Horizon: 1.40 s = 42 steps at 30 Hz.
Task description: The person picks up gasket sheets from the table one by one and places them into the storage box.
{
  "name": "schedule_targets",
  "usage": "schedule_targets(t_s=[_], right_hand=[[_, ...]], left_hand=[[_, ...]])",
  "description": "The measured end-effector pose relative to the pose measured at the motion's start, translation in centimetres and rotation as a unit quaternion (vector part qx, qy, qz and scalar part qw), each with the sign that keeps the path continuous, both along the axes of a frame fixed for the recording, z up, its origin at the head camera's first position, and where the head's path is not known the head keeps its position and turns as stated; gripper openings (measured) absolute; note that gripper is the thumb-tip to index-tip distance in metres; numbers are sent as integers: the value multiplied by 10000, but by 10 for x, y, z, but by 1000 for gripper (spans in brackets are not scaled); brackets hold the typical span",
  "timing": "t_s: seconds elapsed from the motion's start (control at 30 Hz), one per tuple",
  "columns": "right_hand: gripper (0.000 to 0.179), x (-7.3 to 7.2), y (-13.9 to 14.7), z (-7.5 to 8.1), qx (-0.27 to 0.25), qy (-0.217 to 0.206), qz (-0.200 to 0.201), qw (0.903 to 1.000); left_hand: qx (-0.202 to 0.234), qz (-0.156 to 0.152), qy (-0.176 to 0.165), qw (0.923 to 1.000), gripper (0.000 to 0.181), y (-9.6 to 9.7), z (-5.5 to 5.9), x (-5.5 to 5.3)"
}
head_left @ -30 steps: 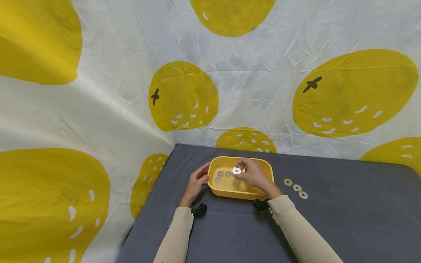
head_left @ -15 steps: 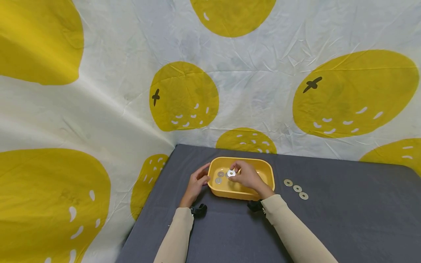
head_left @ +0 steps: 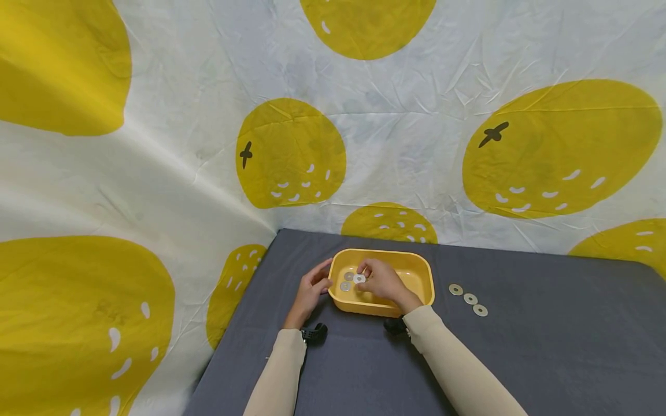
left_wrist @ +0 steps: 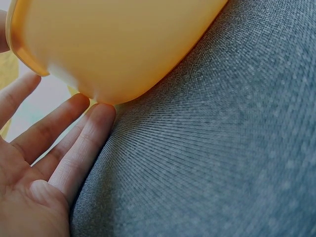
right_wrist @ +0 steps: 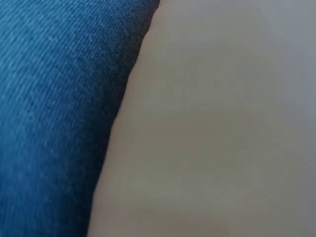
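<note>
A shallow yellow plastic bin stands on the dark cloth. My left hand is at its left end; in the left wrist view the extended fingers touch the bin's outer wall. Inside, my right hand pinches a flat metal washer between thumb and fingers, low over the bin's floor. Just left of it lie two more washers, one farther back and one nearer me. A blurred pale surface fills most of the right wrist view, hiding the right fingers there.
Three washers lie in a slanting row on the grey tablecloth, right of the bin. Behind and to the left hangs a white curtain printed with yellow fruit.
My right hand has moved left and lower inside the bin with the washer, now covering where another washer showed earlier. The left hand and the bin have stayed put.
</note>
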State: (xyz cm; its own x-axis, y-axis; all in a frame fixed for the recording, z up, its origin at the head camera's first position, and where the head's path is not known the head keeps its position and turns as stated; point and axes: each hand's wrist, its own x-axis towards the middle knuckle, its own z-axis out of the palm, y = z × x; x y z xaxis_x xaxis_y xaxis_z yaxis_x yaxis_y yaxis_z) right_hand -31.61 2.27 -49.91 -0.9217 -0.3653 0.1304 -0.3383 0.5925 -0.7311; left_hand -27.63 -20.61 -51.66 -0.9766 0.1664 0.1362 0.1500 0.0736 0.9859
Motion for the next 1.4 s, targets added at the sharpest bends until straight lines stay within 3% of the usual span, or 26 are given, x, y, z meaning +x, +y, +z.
schedule_targets(t_s=[0.53, 1.4], right_hand=[[27, -4, -9, -3, 532, -135, 3, 9985], [33, -4, -8, -9, 615, -363, 47, 9974]], left_hand=[[60, 62, 30, 10000, 60, 1, 0, 0], [93, 89, 90, 9999, 60, 2, -4, 0]])
